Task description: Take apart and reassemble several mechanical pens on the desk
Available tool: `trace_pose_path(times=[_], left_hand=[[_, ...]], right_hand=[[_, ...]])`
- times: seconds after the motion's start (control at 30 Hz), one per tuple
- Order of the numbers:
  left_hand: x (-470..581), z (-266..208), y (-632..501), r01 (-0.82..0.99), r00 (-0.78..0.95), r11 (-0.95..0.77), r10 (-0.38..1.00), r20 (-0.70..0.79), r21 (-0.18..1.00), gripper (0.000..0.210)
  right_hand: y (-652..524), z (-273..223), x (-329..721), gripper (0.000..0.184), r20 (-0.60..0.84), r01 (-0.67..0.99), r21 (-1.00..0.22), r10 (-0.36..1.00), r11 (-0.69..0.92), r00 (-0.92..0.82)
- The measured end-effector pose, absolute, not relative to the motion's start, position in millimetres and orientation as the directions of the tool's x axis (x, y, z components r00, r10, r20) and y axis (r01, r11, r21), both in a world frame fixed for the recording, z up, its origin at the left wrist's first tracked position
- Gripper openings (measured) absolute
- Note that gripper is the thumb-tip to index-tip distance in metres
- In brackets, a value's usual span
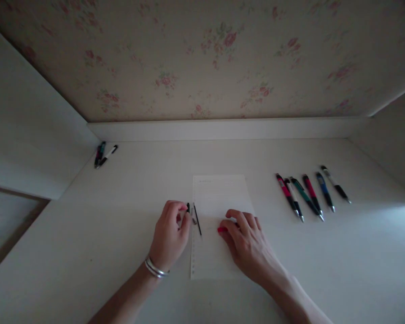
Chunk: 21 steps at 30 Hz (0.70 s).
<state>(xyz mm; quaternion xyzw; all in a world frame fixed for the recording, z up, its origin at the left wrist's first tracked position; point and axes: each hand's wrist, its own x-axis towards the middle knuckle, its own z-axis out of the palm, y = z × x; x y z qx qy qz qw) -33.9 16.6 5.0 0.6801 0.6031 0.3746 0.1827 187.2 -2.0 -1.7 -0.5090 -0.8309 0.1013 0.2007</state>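
My right hand (245,240) is closed over the paper, with a short red pen barrel (222,229) between thumb and index finger; the rest of that piece is hidden by the hand. To the left, my left hand (171,229) is curled with thumb and fingers close together; whatever it may hold is hidden. Just beyond its fingertips is a small black pen part (188,207). A thin dark ink refill (197,219) lies along the left side of the lined sheet of paper (219,261). Between it and my left thumb sits a small silvery piece (193,221).
On the right of the white desk (121,252) lie several click pens, among them a red pen (286,191), a green pen (303,194) and a blue pen (325,191). A few more pens, one a white pen (108,155), rest in the far left corner. A flowered wall stands behind.
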Motion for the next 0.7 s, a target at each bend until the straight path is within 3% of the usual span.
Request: trace_pose_path(times=[0.1, 0.23, 0.43, 0.7], left_hand=[[-31.0, 3.6, 12.5, 0.748, 0.186, -0.361, 0.920, 0.346, 0.557, 0.022], [-25.5, 6.0, 3.9, 0.765, 0.365, -0.494, 0.861, 0.354, 0.412, 0.027], [-23.3, 4.0, -0.7, 0.760, 0.472, -0.546, 0.837, 0.278, 0.352, 0.029], [-21.1, 0.8, -2.2, 0.712, 0.555, -0.606, 0.795, 0.243, 0.355, 0.034]], right_hand=[[-0.6, -2.7, 186.4, 0.011, 0.260, 0.796, -0.377, 0.879, 0.474, -0.400], [1.8, -2.6, 186.2, 0.011, 0.296, 0.727, -0.513, 0.889, 0.457, -0.350], [-1.8, -2.9, 185.8, 0.012, 0.305, 0.603, -0.713, 0.933, 0.357, -0.192], [-2.8, -0.9, 184.9, 0.019, 0.261, 0.570, -0.772, 0.958, 0.282, -0.120]])
